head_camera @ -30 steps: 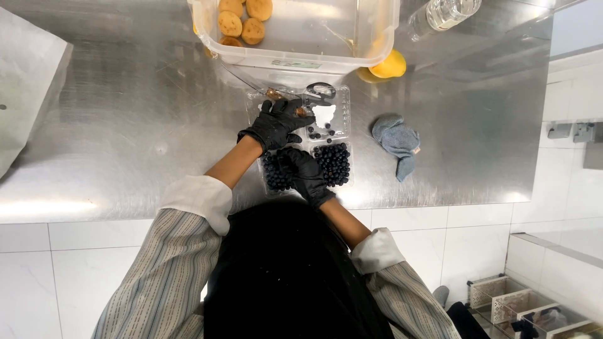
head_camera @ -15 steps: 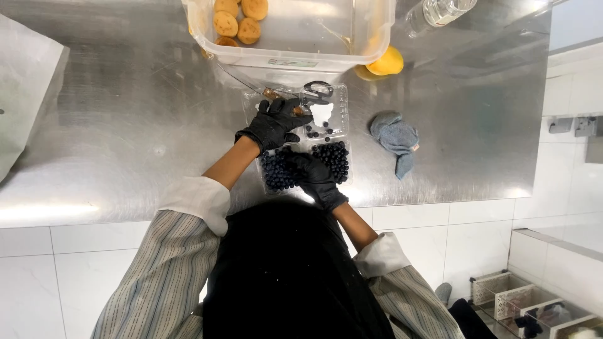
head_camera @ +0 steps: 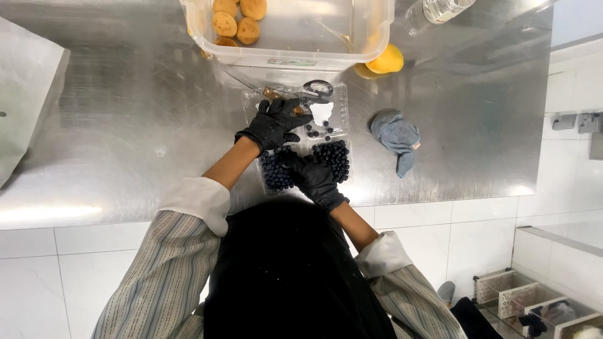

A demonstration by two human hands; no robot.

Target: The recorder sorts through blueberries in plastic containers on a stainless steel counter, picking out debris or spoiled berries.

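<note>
Gloves cover both hands. Left hand (head_camera: 274,123), fingers spread flat and loose, presses the open lid (head_camera: 317,112) of a clear blueberry box (head_camera: 306,164) on the steel counter (head_camera: 125,125). Right hand (head_camera: 312,177) lies curled over the berries; its grip cannot be told.

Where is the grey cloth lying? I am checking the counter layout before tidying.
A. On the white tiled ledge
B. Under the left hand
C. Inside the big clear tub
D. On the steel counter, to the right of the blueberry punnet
D: the grey cloth lies crumpled on the bare steel counter, apart from and right of the clear blueberry punnet.
</note>
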